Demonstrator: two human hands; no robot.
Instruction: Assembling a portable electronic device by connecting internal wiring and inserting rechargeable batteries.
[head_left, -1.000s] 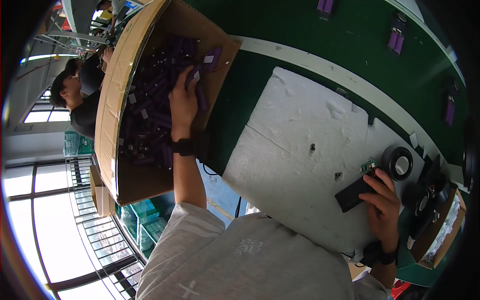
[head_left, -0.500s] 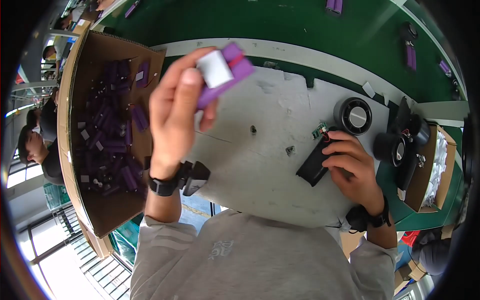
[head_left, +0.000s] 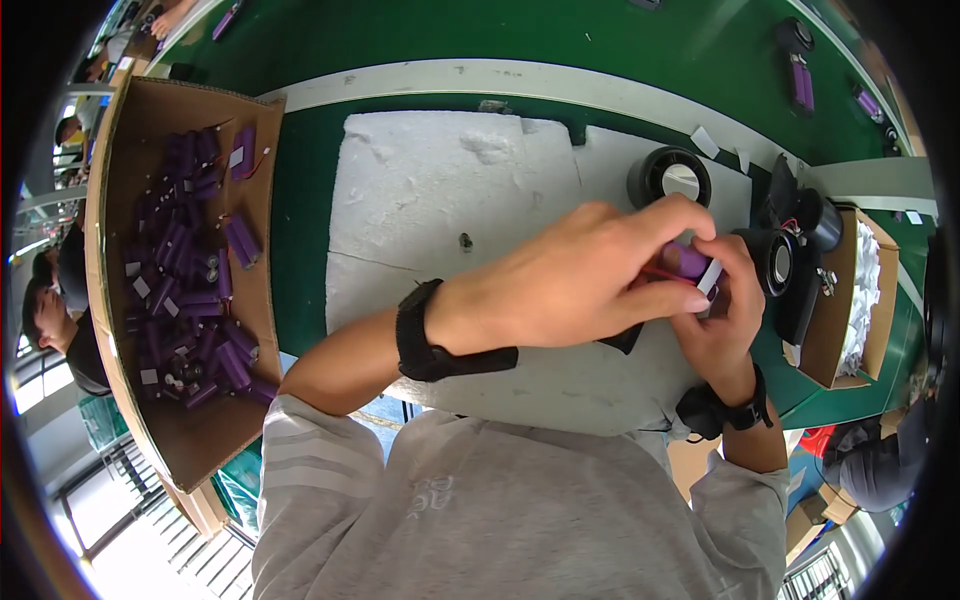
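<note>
My left hand (head_left: 590,270) reaches across to the right, its thumb and fingers pinched on a purple battery pack (head_left: 685,261) with a white pad and a red wire. My right hand (head_left: 735,315) has its fingers curled round the other side of the same pack, so both hands meet on it. Below my left hand, the end of a black oblong case (head_left: 626,340) shows on the white foam board (head_left: 420,190); the rest of it is hidden. The small green circuit board seen earlier is covered by my hands.
A black round unit (head_left: 672,178) with a shiny disc stands just beyond my hands. More black units (head_left: 775,262) are at the right, beside a carton (head_left: 880,300) of white pieces. On the left is a large cardboard box (head_left: 215,440) holding many purple battery packs (head_left: 190,250).
My left hand has carried the purple battery pack from the upper left across to my right hand. The right hand has come off the black case and onto the pack.
</note>
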